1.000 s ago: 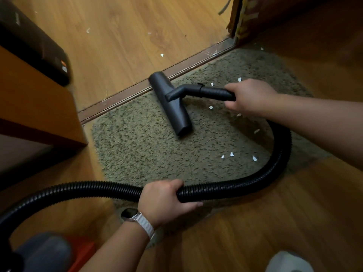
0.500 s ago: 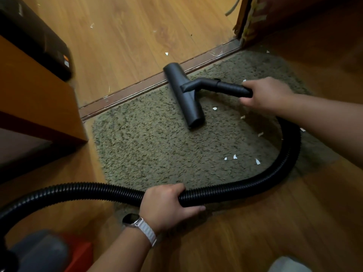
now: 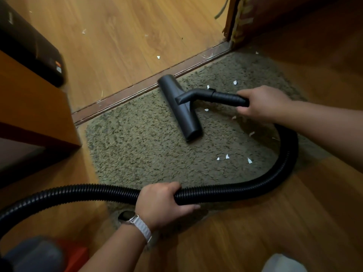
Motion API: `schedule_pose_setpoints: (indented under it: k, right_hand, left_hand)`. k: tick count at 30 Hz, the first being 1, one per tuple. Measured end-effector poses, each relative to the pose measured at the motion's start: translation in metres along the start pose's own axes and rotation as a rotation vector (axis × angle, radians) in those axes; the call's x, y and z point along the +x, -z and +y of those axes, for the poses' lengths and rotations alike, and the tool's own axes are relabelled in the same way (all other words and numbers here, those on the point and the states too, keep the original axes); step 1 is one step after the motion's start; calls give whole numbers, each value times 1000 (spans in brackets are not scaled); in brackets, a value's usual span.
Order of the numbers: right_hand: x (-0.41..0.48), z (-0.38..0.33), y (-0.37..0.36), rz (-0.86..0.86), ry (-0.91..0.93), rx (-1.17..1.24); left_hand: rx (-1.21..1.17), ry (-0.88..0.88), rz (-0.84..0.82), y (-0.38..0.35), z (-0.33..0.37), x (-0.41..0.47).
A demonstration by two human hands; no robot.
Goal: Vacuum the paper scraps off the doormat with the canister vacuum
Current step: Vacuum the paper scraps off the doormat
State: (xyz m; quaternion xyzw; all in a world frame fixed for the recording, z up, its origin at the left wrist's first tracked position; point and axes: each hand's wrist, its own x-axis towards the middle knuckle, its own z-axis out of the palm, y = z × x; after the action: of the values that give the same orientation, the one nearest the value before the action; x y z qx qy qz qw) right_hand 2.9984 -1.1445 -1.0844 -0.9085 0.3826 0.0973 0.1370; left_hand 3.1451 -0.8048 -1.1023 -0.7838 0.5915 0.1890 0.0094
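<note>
Right hand: the right hand (image 3: 263, 103) reached in from the right with the forearm stretched out, knuckles up, fingers curled round the rear end of the black wand (image 3: 225, 97).
Left hand: the left hand (image 3: 163, 203) gripped the ribbed hose (image 3: 245, 189) from above, fingers wrapped over the far side and thumb lying along the near side; a watch (image 3: 125, 215) on a white strap sat at the wrist.
Nozzle: the floor nozzle (image 3: 180, 108) lay flat on the doormat (image 3: 137, 150), its far end close to the threshold strip (image 3: 137, 89).
Hose: it looped from the wand round the mat's right edge, through the left hand, and away to the lower left.
Paper scraps: white paper scraps (image 3: 227, 156) lay scattered on the right half of the mat, all to the right of the nozzle; one stray scrap (image 3: 158, 57) lay on the wood floor (image 3: 117, 36) beyond the strip.
Canister: the canister vacuum (image 3: 33, 254) showed blurred, grey and red, at the lower left corner; its inside was hidden.
</note>
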Motion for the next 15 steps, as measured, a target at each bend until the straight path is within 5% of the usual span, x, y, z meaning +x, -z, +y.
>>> schedule_pose_setpoints:
  k: [8, 15]
  right_hand:
    - [-21, -12, -10, -51, 198, -85]
    - [-54, 8, -3, -62, 167, -86]
  left_hand:
    - [24, -52, -98, -10, 0, -1]
    - [69, -125, -126, -2, 3, 5]
